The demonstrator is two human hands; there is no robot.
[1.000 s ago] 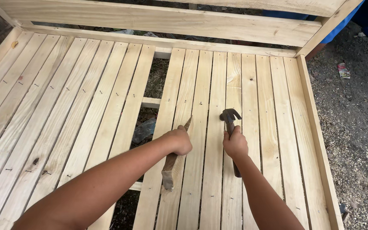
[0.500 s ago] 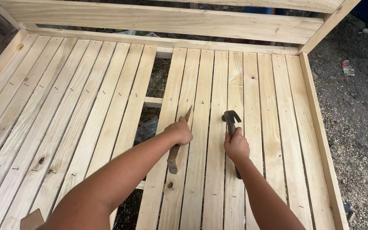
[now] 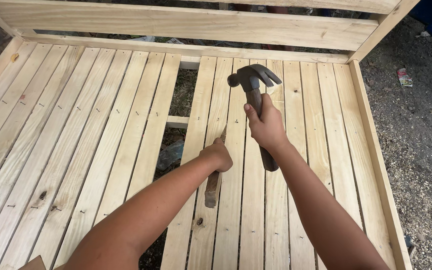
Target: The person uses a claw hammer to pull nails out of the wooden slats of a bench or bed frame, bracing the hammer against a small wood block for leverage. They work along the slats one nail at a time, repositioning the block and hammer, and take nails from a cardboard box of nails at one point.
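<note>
open gap (image 3: 173,125) between slats, crosspiece (image 3: 178,121) across it, side rail (image 3: 376,155) rightward

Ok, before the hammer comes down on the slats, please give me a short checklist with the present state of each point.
1. Right hand grips the hammer handle firmly: ok.
2. Hammer raised above the slats: ok.
3. Left hand steadies the wooden wedge between two slats: ok.
4. Left fingers out of the strike path: cannot tell.
5. Nail in place under the hammer: cannot tell.
</note>
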